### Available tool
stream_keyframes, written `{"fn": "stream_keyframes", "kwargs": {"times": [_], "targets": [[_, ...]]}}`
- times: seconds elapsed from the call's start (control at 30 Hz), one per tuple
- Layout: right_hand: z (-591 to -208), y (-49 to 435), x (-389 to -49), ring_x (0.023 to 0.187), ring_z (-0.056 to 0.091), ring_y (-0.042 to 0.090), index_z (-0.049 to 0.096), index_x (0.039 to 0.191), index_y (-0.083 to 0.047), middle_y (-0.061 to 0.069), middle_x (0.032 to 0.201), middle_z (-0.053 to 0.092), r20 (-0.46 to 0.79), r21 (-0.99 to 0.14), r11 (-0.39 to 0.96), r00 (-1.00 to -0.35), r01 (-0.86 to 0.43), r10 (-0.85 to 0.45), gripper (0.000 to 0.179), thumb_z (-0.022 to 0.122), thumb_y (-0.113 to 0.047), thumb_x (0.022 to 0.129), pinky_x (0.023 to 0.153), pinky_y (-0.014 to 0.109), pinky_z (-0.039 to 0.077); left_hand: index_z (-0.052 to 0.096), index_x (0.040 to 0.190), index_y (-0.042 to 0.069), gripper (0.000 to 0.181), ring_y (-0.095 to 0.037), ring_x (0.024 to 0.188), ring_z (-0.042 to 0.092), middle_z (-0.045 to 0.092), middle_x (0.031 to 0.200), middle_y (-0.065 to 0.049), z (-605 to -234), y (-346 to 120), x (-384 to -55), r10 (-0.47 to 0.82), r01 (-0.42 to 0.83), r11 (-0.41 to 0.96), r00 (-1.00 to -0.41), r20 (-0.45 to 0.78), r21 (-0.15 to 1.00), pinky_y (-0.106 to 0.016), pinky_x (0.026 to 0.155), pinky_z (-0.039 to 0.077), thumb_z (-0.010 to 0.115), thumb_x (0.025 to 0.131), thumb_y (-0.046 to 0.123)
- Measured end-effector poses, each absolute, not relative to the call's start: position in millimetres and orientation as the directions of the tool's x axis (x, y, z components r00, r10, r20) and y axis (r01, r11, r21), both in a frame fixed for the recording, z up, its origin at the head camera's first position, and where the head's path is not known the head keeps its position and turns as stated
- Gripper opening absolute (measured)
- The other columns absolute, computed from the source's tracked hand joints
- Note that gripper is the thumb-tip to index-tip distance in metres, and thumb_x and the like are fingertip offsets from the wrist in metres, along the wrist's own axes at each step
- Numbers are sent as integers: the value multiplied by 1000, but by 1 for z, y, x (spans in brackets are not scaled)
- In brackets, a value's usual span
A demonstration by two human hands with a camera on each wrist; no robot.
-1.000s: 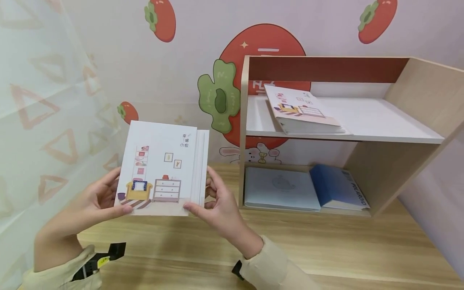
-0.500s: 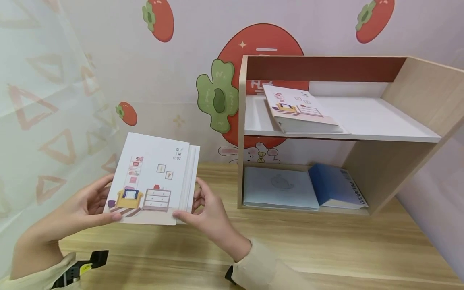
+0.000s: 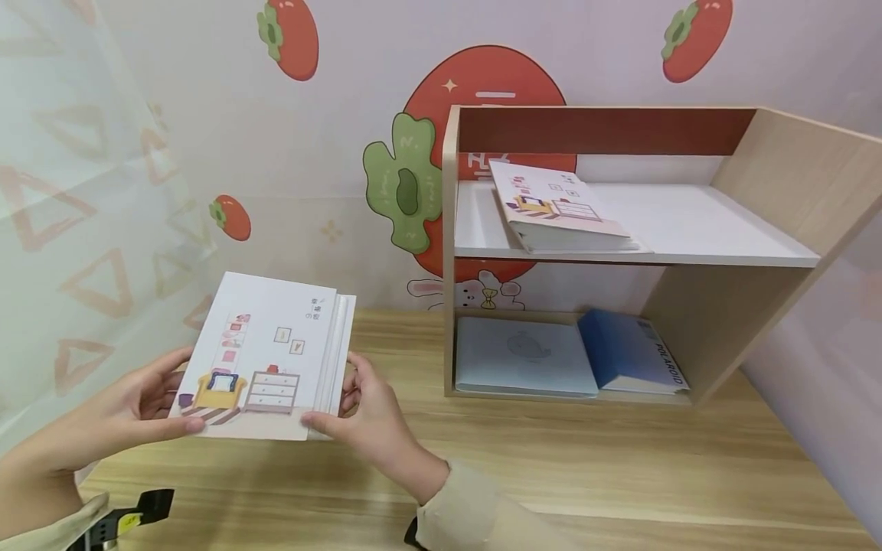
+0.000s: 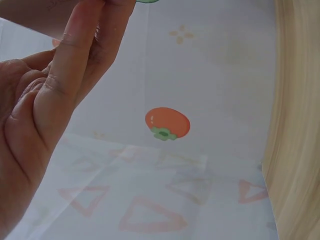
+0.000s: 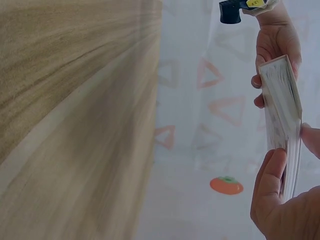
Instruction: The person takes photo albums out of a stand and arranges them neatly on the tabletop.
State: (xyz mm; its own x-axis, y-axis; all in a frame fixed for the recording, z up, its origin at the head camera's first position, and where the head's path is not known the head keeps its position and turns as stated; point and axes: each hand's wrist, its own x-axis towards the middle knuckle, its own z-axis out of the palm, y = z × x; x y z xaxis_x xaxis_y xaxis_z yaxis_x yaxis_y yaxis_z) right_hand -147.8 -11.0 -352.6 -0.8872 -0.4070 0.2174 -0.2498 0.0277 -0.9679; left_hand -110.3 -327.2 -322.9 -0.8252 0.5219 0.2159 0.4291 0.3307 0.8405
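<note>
A white photo album (image 3: 265, 337) with a drawn yellow armchair and dresser on its cover is held tilted over the table, at the left of the head view. My left hand (image 3: 127, 405) grips its left side, thumb on the cover's lower corner and fingers behind. On the spine side my right hand (image 3: 379, 425) pinches it, thumb over the lower edge. From the right wrist view the thick stack of pages (image 5: 282, 100) shows edge-on between both hands. The left wrist view shows the left fingers (image 4: 62, 85) under a corner of the album.
A two-tier wooden shelf (image 3: 451, 306) stands at the right on the wood table (image 3: 551, 459). A matching album (image 3: 572, 210) lies on its upper board. Below lie a pale blue album (image 3: 510, 360) and a dark blue POLAROID one (image 3: 634, 356). A patterned wall (image 3: 303, 153) rises behind.
Both hands have lowered the photo album and carried it left, toward the table. The head view has turned slightly right. Both grips stay the same.
</note>
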Motion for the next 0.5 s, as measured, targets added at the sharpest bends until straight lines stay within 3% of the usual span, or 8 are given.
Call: {"fn": "stream_keyframes", "kwargs": {"times": [0.27,0.5], "targets": [[-361,-15,-145,70,54,1,47,140,-7,-3,85,56,146,-981,61,-903,-186,-403,78,87,-5,73,65,13,50,20,155,31,87,-12,112,67,60,136,10,-331,-335,-114,559,363,286,-815,154,887,-29,81,59,50,92,-20],[-366,-18,-145,68,57,0,48,136,-3,-3,82,56,98,-986,86,-910,-144,-403,74,87,-2,73,63,13,52,23,153,31,82,-15,106,69,64,128,6,-337,-337,-117,587,319,266,-802,110,910,-34,79,60,48,93,-18]]}}
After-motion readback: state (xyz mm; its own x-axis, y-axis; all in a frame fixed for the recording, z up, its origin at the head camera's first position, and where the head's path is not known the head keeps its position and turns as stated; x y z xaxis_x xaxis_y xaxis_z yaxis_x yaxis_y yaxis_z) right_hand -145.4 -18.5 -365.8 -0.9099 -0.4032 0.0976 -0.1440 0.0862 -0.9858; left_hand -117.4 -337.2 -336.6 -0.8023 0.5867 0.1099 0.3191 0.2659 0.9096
